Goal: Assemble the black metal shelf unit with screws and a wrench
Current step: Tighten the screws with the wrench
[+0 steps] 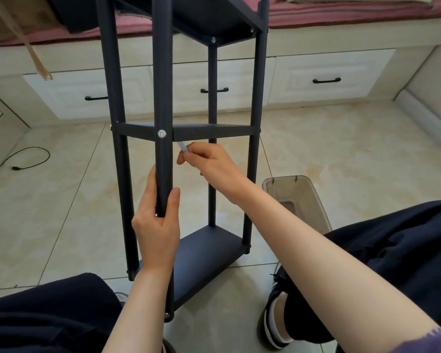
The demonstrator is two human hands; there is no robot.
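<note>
On glossy beige floor tiles (61,189) stands the black metal shelf unit (209,245), with round matte posts and flat shelves, between the person's knees. Beside it lies a clear plastic box (298,200). The left hand (158,220) curls around the nearest post (162,98). The right hand (209,164) pinches a thin silvery wrench (183,146) just under the middle shelf, near a shiny screw (161,134).

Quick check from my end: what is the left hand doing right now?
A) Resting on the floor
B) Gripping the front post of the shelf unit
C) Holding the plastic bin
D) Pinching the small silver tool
B: the left hand is wrapped around the front post, while the right hand pinches the small silver tool.
</note>
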